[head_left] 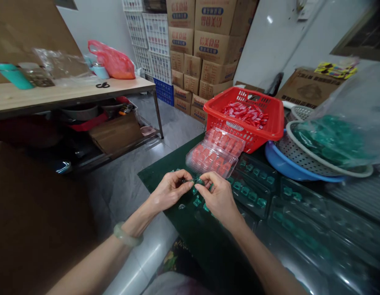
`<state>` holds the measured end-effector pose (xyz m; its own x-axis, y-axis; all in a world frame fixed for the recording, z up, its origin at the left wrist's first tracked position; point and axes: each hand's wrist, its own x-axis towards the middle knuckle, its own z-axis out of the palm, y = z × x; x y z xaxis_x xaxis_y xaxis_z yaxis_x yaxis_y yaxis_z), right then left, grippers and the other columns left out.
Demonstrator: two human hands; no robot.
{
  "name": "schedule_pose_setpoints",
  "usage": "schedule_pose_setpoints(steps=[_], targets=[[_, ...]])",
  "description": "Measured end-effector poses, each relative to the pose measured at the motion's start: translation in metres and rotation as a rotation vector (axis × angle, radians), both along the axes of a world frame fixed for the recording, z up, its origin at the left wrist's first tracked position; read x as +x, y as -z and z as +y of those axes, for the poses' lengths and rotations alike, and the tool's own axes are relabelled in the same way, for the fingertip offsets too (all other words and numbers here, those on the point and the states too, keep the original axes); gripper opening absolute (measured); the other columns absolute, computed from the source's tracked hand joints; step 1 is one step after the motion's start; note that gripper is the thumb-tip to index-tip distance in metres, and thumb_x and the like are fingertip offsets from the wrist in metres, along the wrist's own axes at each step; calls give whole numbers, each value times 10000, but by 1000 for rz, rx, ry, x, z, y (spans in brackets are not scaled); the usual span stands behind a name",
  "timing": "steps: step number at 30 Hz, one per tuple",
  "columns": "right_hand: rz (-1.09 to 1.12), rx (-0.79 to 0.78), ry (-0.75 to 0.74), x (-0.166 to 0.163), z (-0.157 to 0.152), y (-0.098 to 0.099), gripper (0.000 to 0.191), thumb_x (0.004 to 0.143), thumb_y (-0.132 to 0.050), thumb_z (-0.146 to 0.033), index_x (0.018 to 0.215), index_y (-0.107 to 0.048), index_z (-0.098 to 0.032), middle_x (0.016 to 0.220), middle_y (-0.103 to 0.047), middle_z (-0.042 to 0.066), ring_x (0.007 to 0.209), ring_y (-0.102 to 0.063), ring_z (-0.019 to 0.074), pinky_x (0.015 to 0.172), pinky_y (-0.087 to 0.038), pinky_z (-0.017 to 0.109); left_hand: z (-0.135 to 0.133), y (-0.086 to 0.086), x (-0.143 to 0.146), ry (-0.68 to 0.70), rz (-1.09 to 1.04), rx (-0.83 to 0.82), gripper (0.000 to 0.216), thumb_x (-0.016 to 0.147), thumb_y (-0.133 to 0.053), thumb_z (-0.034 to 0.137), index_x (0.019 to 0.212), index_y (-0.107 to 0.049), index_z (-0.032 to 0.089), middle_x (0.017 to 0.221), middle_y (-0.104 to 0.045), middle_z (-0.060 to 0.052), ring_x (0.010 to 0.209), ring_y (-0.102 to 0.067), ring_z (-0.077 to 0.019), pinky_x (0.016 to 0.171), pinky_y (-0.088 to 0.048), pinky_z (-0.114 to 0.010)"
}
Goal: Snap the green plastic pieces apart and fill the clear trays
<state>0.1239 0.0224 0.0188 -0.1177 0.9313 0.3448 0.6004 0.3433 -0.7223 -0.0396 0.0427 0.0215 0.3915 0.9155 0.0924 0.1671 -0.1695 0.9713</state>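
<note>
Dark green tabletop (190, 233): matte, cloth-like. Red basket (274, 133) at 1 o'clock from hands: latticed plastic, red pieces inside. Clear blister tray (216, 152) at 12: glossy, ribbed. Left hand (170, 192) and right hand (219, 198) meet at centre. Both sets of fingers pinch small green piece (196, 180), long axis roughly 9–3, hands equally near. Loose green pieces (197, 201) at 6.

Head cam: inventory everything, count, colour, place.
red basket: 1, red, behind the mat, holds red-wrapped pieces
clear tray: 1, red pieces inside, against basket front
green-filled trays: several, clear, right of hands
blue basin: 1, blue, under colander
colander: 1, white, holds bagged green pieces
cardboard boxes: many, brown, back wall
wooden table: 1, left; red bag, scissors on it
bangle: 1, pale green, left wrist
left hand, right hand: pinching one green piece together
</note>
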Motion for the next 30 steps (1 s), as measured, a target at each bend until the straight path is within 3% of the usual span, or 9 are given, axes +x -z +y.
schedule_pose_setpoints(steps=[3,6,11,15,22,25,27,30], targets=[[45,-23,67,-1,-1,-1,96,735,-578,-240,683,-516,-190,677,-537,-21,604,-504,115,564,-376,237,-4,-2,9,19,-113,-61,196,806,-526,337,793,-489,145,846,-536,-23,617,-483,-86,528,-419,-208],[150,-83,39,1,1,-1,121,723,-580,-237,638,-516,-180,679,-545,-9,590,-515,113,576,-399,245,-9,-3,19,10,-226,-121,198,798,-539,332,818,-428,169,945,-538,-40,582,-506,-77,477,-440,-208],[409,-250,-57,3,2,2,90,747,-507,-218,729,-571,-157,661,-583,7,596,-535,117,568,-423,236,-8,0,25,-131,-215,-88,185,809,-526,338,841,-455,170,657,-538,19,504,-484,-75,432,-395,-173],[441,-335,-25,3,-1,3,96,706,-519,-234,652,-529,-156,542,-481,-38,491,-430,81,449,-335,196,-5,1,30,-196,-205,-193,198,792,-549,353,814,-466,175,492,-468,66,377,-382,-47,357,-286,-141],[690,-507,81,21,-19,-5,83,685,-513,-221,628,-480,-171,468,-317,-88,385,-243,39,358,-194,179,3,-1,29,-254,-398,-338,230,702,-660,292,784,-476,180,502,-403,82,384,-366,-35,325,-197,-110],[903,-468,158,45,-28,-13,68,695,-513,-219,653,-477,-179,488,-334,-81,402,-262,50,359,-199,184,14,-1,11,-329,-466,-270,212,680,-674,274,760,-504,176,511,-425,67,398,-369,-43,334,-189,-122],[951,-432,143,59,-33,-17,93,709,-546,-239,670,-491,-175,511,-370,-69,425,-294,55,380,-228,190,20,0,3,-232,-279,-147,156,711,-642,292,779,-564,176,551,-494,31,460,-436,-77,397,-316,-163],[911,-417,55,67,-38,-19,115,726,-591,-274,736,-544,-169,530,-409,-59,443,-314,55,411,-240,198,20,1,7,-22,214,157,121,719,-620,291,733,-658,177,797,-621,-68,763,-537,-197,698,-436,-319]])
